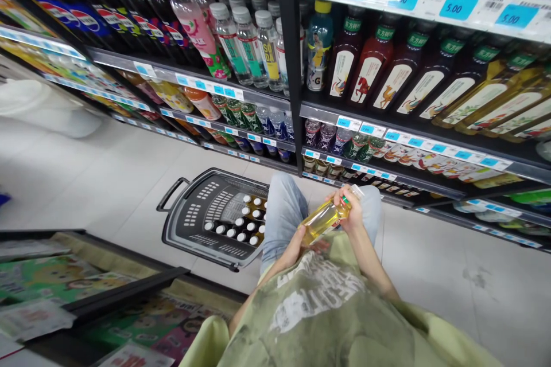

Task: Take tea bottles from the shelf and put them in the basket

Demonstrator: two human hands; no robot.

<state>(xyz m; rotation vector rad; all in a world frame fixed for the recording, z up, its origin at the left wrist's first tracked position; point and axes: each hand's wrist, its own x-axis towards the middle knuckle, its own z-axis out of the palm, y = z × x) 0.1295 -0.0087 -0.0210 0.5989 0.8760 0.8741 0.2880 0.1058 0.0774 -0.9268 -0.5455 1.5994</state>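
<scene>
Yellow bottle, neck end partly behind right hand.

Glossy smooth plastic bottle, matt plastic basket, cloth shirt, smooth floor.

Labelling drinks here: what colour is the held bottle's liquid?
Golden yellow; the held bottle shows best in the head view.
</scene>
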